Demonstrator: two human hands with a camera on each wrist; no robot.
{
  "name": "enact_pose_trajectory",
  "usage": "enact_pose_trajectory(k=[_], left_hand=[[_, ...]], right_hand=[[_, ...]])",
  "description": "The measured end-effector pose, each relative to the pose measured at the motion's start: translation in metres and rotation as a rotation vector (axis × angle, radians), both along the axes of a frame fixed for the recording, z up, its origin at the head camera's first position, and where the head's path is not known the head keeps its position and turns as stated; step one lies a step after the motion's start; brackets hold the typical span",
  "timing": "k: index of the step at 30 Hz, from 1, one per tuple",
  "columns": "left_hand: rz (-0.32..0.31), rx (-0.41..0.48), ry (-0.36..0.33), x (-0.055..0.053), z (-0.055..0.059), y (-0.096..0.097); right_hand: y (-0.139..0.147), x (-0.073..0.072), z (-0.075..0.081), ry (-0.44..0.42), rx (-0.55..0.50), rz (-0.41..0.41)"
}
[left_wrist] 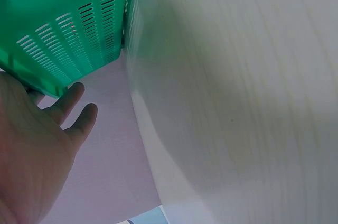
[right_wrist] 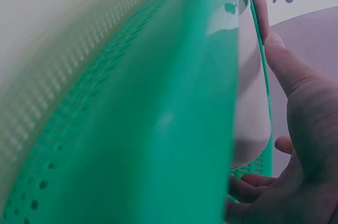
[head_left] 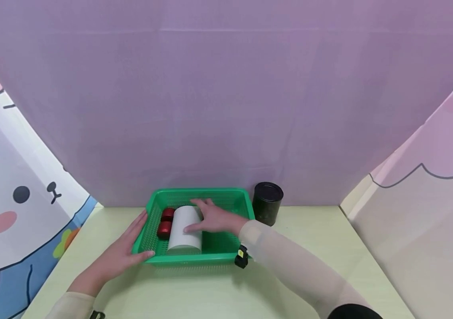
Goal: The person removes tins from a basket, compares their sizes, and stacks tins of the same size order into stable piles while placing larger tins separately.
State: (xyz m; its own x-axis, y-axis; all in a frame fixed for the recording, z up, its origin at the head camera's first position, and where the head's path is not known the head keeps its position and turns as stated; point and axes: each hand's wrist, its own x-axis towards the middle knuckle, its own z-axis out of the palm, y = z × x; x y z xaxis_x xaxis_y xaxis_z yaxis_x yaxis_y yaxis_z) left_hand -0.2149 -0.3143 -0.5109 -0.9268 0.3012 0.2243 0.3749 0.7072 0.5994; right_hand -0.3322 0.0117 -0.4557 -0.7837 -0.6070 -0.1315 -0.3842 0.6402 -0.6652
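Note:
A green plastic basket (head_left: 194, 258) with slotted walls stands on the table. A white cylinder (head_left: 185, 226) lies in it lengthwise, beside two shiny red rounded objects (head_left: 164, 229) along the left wall. My right hand (head_left: 218, 219) reaches over the basket's right side, thumb over the cylinder and the other fingers spread around its far end. In the right wrist view the basket wall hides part of the white cylinder (right_wrist: 251, 97). Straight fingers of my left hand (head_left: 120, 256) lie along the basket's left side, with the thumb at the near left corner.
A black can (head_left: 268, 204) with a lid stands upright just right of the basket's far corner. Behind the pale wooden table (head_left: 194, 292) rises a purple cloth backdrop (head_left: 226, 102). Printed cartoon panels (head_left: 19, 155) flank both sides.

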Motion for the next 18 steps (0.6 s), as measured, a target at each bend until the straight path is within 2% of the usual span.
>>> enact_pose_trajectory(k=[11,18], left_hand=[[0.010,-0.013,-0.006,0.000,0.000,0.000],[0.004,-0.012,-0.006,0.000,0.001,0.000]], right_hand=[[-0.007,0.002,0.010,-0.067,0.006,0.030],[-0.005,-0.003,0.011,-0.138,-0.069,0.054]])
